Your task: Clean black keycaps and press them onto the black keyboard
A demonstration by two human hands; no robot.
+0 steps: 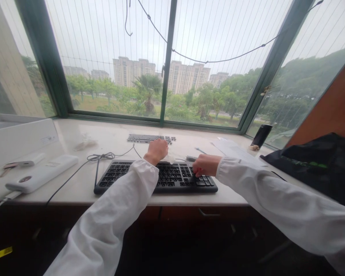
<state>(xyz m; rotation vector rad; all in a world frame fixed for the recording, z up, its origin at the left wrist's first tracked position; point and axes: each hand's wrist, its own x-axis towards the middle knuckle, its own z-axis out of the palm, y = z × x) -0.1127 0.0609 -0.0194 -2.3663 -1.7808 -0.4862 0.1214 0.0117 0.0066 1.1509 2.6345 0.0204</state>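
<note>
A black keyboard (172,178) lies near the front edge of the white sill. Many of its positions look like bare sockets with pale outlines; dark keycaps show at its right end. My left hand (157,150) is closed above the keyboard's back edge, with a crumpled white tissue (169,158) sticking out from it. Over the number keys, my right hand (204,165) is curled with its fingertips pointing down at the keys. Whatever is in its fingers is too small and dark to make out. Behind the keyboard, grey keycaps (146,138) lie in rows.
A cable (103,156) is bundled left of the keyboard. Further left are a white power bank (43,174) and a white box (23,134). On the right are paper (235,149), a black upright object (261,135) and a black bag (316,163). Windows stand behind.
</note>
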